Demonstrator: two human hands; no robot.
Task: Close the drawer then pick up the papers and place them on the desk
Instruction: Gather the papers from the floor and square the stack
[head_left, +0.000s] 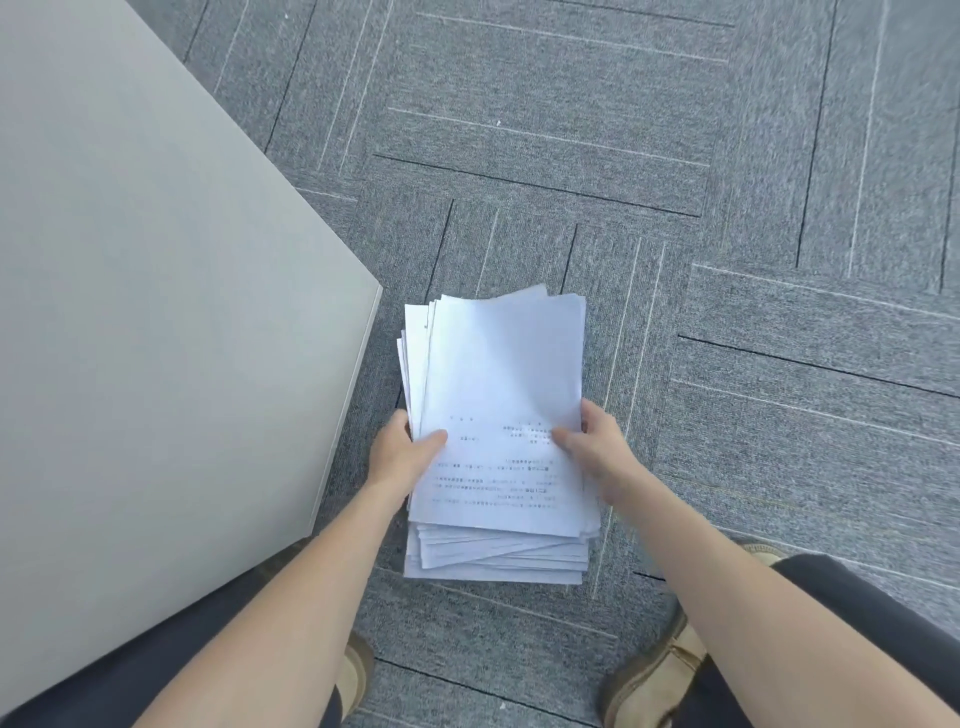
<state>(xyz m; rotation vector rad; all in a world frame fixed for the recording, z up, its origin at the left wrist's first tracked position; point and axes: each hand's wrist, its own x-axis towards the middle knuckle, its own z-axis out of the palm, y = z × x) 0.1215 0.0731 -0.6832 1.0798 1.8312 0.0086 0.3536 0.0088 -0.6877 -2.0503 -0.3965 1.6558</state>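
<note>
A thick, slightly fanned stack of white printed papers (498, 384) is held over the grey carpet in the middle of the view. My left hand (402, 452) grips its left edge, thumb on the top sheet. My right hand (592, 447) grips its right edge, thumb also on top. The light grey desk top (156, 291) fills the left side, its corner just left of the papers. No drawer is in view.
Grey carpet tiles (675, 156) with line patterns cover the floor. My dark trousers and tan shoes (654, 670) show at the bottom, either side of the stack.
</note>
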